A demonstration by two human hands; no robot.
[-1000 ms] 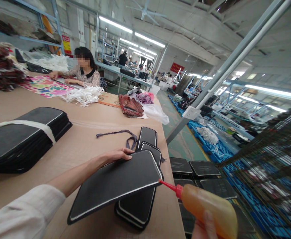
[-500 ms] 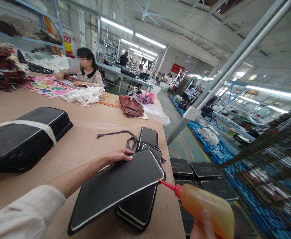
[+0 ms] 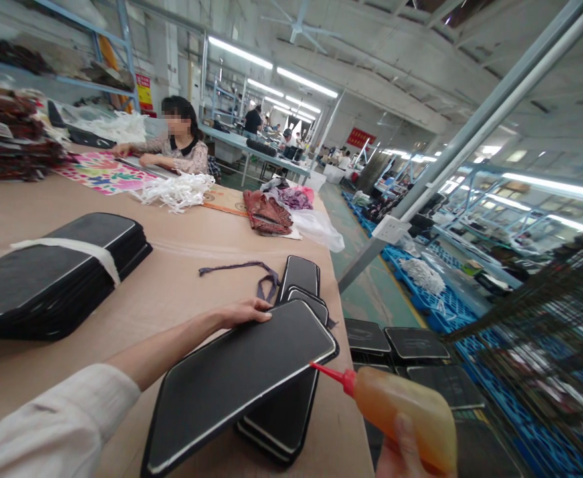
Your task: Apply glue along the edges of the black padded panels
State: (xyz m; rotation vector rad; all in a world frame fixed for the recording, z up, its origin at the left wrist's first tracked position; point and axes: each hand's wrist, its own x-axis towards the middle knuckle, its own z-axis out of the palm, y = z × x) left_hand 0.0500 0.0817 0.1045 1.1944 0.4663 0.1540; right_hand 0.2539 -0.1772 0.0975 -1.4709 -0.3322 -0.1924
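My left hand (image 3: 248,312) grips the far edge of a black rounded panel (image 3: 242,372), thumb on top and fingers underneath. The panel is held tilted, with a whitish line along its border. In my right hand (image 3: 404,445), at the lower right, is a squeeze glue bottle (image 3: 406,411) with amber liquid inside. Its red nozzle tip meets the panel's near right edge, a little in from the corner. Below the held panel lie more black panels (image 3: 281,418), partly covered by it.
A stack of black panels (image 3: 67,265) tied with a white band lies left on the brown table (image 3: 172,279). A dark cloth strip (image 3: 236,267) lies behind my left hand. Across the table sits a co-worker (image 3: 186,153). A slanted metal post (image 3: 451,153) rises by the right edge.
The nozzle tip has moved along the panel's near edge, leftward away from the right corner. My left hand keeps its hold, and the whole view has shifted slightly.
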